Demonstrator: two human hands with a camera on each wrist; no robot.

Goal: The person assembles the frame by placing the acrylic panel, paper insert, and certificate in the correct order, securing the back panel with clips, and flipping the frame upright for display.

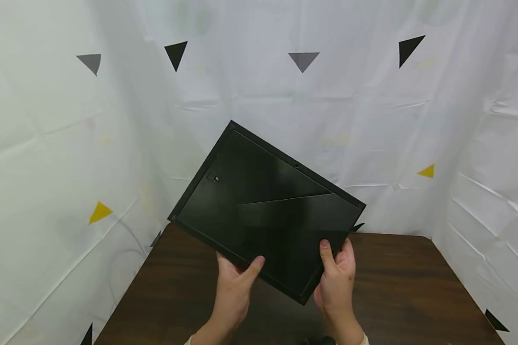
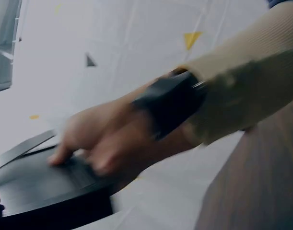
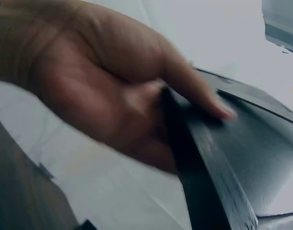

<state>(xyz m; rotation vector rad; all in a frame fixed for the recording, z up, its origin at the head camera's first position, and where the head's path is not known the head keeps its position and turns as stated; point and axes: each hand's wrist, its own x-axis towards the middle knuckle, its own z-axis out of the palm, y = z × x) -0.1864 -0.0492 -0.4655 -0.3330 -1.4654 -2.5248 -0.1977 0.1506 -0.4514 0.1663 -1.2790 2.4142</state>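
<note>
A black picture frame (image 1: 241, 167) is held up in the air in the head view, tilted, its back facing me. A flap like a stand leg (image 1: 280, 230) lies flat against that back, and a small metal fitting (image 1: 216, 179) shows near the upper left. My left hand (image 1: 235, 287) grips the lower long edge, thumb over the back. At the lower right corner my right hand (image 1: 338, 278) holds the short side, its thumb on the back panel too. Both hands' other fingers are largely hidden behind the frame. Blur softens both wrist views.
Below the frame stands a dark brown wooden table (image 1: 397, 282). White sheeting (image 1: 259, 91) with black, grey and yellow triangles surrounds it at the back and sides. A small dark object (image 1: 323, 340) shows at the bottom edge of the head view.
</note>
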